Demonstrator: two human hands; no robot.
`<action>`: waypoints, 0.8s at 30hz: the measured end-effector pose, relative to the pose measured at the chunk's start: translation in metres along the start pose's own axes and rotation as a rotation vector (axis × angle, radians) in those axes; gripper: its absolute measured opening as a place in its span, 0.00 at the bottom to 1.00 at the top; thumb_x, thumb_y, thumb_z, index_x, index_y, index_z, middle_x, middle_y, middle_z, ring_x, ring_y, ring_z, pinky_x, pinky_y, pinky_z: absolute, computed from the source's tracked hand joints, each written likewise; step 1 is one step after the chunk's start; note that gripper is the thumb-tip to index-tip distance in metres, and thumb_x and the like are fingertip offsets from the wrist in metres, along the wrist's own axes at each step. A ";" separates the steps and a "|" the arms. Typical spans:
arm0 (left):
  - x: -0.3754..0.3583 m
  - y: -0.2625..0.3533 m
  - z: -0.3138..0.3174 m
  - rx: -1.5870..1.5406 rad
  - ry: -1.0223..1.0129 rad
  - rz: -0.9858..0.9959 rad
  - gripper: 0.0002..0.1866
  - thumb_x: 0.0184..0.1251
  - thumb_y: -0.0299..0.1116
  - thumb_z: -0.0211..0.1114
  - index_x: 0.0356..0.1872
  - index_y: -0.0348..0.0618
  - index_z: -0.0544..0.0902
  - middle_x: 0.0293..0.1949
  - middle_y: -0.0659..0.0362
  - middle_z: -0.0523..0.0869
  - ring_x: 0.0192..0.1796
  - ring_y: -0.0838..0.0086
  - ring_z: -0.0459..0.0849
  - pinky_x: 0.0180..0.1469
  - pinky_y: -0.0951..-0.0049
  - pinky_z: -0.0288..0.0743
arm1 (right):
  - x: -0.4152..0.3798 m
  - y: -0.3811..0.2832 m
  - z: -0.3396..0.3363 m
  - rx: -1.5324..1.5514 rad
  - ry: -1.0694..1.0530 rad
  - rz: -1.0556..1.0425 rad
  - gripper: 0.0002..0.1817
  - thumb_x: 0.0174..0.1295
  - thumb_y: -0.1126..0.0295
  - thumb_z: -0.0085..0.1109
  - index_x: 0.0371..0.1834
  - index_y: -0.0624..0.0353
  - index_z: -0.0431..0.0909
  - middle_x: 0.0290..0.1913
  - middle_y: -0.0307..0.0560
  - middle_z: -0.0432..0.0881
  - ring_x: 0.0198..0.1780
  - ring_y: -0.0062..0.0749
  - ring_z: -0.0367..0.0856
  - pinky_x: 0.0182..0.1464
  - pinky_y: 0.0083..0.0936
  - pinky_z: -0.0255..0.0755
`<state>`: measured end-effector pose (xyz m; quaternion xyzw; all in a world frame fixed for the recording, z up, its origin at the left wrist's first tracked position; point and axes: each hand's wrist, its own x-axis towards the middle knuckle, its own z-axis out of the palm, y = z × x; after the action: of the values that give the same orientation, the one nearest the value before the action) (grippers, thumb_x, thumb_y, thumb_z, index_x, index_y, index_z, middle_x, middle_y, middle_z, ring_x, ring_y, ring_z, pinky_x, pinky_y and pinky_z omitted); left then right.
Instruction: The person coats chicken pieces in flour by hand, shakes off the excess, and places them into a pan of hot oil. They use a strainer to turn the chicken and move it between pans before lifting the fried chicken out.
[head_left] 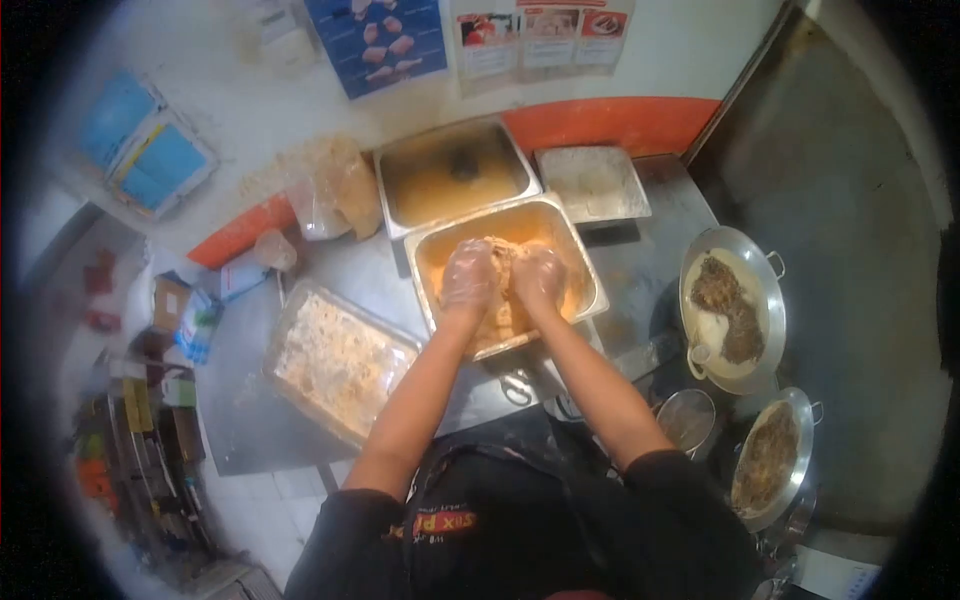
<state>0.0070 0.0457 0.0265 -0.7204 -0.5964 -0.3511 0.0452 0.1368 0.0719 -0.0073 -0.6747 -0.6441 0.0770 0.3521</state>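
While both hands are sunk in the near metal pan (590, 268), as seen in the head view, crumbly orange coating (504, 280) is bunched between the left hand (470, 277) and the right hand (540, 275). Fingers are turned down into it; whether the grip is closed on a piece cannot be told.

Spillage over the near rim is judged the main hazard, and would be caused by brisk lifting or tossing. Because the rims lie close together, crumbs could also be dropped into the far pan (387, 200), where yellowish liquid is held. The floury tray (313, 410), at left, could be nudged by the left forearm, which is carried close by its right corner.

Movement is bounded on the far side by the far pan and at left by the tray. More room is offered at right, above the strip of worktop (640, 290) between the near pan and the large round pan (775, 310).
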 end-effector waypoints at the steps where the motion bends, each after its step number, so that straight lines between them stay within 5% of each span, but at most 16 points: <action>1: 0.004 -0.002 -0.011 0.005 -0.117 -0.085 0.07 0.53 0.25 0.56 0.33 0.39 0.79 0.34 0.50 0.82 0.44 0.58 0.79 0.47 0.62 0.73 | 0.010 0.003 -0.005 -0.395 -0.150 -0.111 0.09 0.45 0.66 0.59 0.22 0.60 0.80 0.25 0.51 0.82 0.30 0.42 0.81 0.34 0.37 0.74; 2: 0.000 -0.011 -0.011 -0.040 -0.075 -0.127 0.07 0.53 0.26 0.57 0.34 0.40 0.79 0.33 0.50 0.81 0.42 0.58 0.79 0.47 0.61 0.73 | 0.009 0.014 -0.017 -0.401 -0.146 -0.089 0.09 0.45 0.66 0.59 0.22 0.60 0.80 0.25 0.51 0.82 0.30 0.42 0.81 0.34 0.37 0.74; 4: 0.001 -0.028 -0.014 -0.082 0.038 -0.072 0.07 0.55 0.30 0.59 0.35 0.41 0.80 0.32 0.50 0.81 0.39 0.57 0.79 0.43 0.61 0.73 | 0.023 -0.013 -0.108 0.325 -0.126 0.338 0.10 0.43 0.67 0.61 0.26 0.61 0.81 0.26 0.50 0.82 0.31 0.39 0.82 0.36 0.36 0.75; 6: 0.002 -0.039 -0.025 -0.054 0.060 -0.001 0.09 0.56 0.31 0.61 0.38 0.43 0.81 0.33 0.49 0.81 0.38 0.56 0.79 0.41 0.61 0.73 | 0.041 0.045 -0.113 0.384 -0.232 0.475 0.13 0.42 0.67 0.63 0.32 0.62 0.82 0.29 0.50 0.83 0.36 0.36 0.82 0.41 0.32 0.75; 8: -0.001 -0.051 -0.029 0.016 -0.109 -0.067 0.14 0.56 0.31 0.61 0.44 0.44 0.81 0.38 0.49 0.82 0.43 0.57 0.79 0.46 0.62 0.73 | 0.046 0.077 -0.162 0.244 0.166 0.046 0.15 0.41 0.63 0.60 0.31 0.60 0.82 0.34 0.53 0.83 0.39 0.42 0.82 0.46 0.31 0.73; 9: 0.000 -0.041 -0.043 -0.057 0.025 0.060 0.14 0.54 0.29 0.61 0.43 0.43 0.81 0.40 0.50 0.82 0.44 0.58 0.80 0.47 0.62 0.73 | 0.044 0.082 -0.197 0.115 0.086 0.248 0.17 0.42 0.62 0.60 0.35 0.58 0.82 0.37 0.53 0.82 0.43 0.42 0.81 0.48 0.30 0.73; 11: 0.011 -0.025 -0.061 -0.106 -0.079 0.035 0.10 0.52 0.29 0.62 0.37 0.41 0.81 0.35 0.51 0.82 0.40 0.58 0.80 0.44 0.62 0.73 | 0.037 0.126 -0.243 0.037 0.123 0.370 0.18 0.44 0.61 0.60 0.36 0.60 0.82 0.40 0.53 0.82 0.45 0.40 0.80 0.48 0.32 0.73; 14: 0.012 -0.036 -0.059 -0.177 -0.001 0.198 0.09 0.52 0.29 0.62 0.35 0.40 0.80 0.32 0.51 0.80 0.37 0.59 0.79 0.41 0.63 0.73 | 0.032 0.219 -0.271 -0.032 0.161 0.410 0.18 0.48 0.59 0.60 0.38 0.60 0.82 0.40 0.54 0.81 0.43 0.40 0.80 0.46 0.34 0.73; 16: 0.014 -0.033 -0.064 -0.095 -0.092 0.096 0.07 0.52 0.29 0.62 0.32 0.39 0.79 0.30 0.52 0.79 0.35 0.59 0.78 0.38 0.63 0.72 | 0.028 0.261 -0.294 -0.327 -0.041 0.623 0.18 0.50 0.60 0.60 0.40 0.59 0.82 0.37 0.55 0.82 0.39 0.43 0.81 0.43 0.34 0.75; 19: 0.015 -0.039 -0.054 -0.200 -0.142 0.046 0.07 0.55 0.31 0.61 0.31 0.39 0.77 0.30 0.54 0.78 0.35 0.63 0.78 0.38 0.64 0.71 | 0.011 0.382 -0.281 -0.475 -0.079 0.658 0.15 0.51 0.61 0.60 0.37 0.60 0.82 0.35 0.53 0.83 0.36 0.43 0.82 0.41 0.34 0.76; 22: 0.019 -0.055 -0.041 -0.284 -0.163 0.068 0.07 0.61 0.33 0.59 0.32 0.40 0.75 0.32 0.57 0.77 0.35 0.68 0.77 0.39 0.67 0.72 | -0.009 0.381 -0.300 -0.545 -0.037 0.793 0.12 0.52 0.63 0.60 0.32 0.60 0.83 0.33 0.52 0.83 0.37 0.45 0.83 0.41 0.35 0.76; 23: 0.030 -0.039 -0.047 -0.283 -0.168 0.080 0.07 0.61 0.33 0.59 0.32 0.40 0.75 0.32 0.57 0.77 0.35 0.68 0.77 0.39 0.67 0.72 | -0.007 0.351 -0.317 -0.735 -0.200 0.777 0.10 0.51 0.66 0.59 0.31 0.60 0.83 0.33 0.52 0.83 0.38 0.47 0.83 0.41 0.36 0.76; 24: 0.043 -0.011 -0.063 -0.077 -0.274 0.096 0.07 0.62 0.35 0.58 0.34 0.41 0.75 0.32 0.58 0.77 0.35 0.70 0.77 0.40 0.69 0.73 | -0.012 0.365 -0.313 -0.728 -0.199 0.790 0.10 0.51 0.66 0.59 0.31 0.60 0.83 0.33 0.52 0.83 0.38 0.47 0.83 0.41 0.36 0.76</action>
<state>-0.0290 0.0540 0.0937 -0.7904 -0.5481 -0.2696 -0.0473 0.6074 -0.0285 0.0105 -0.9331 -0.3568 0.0392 -0.0225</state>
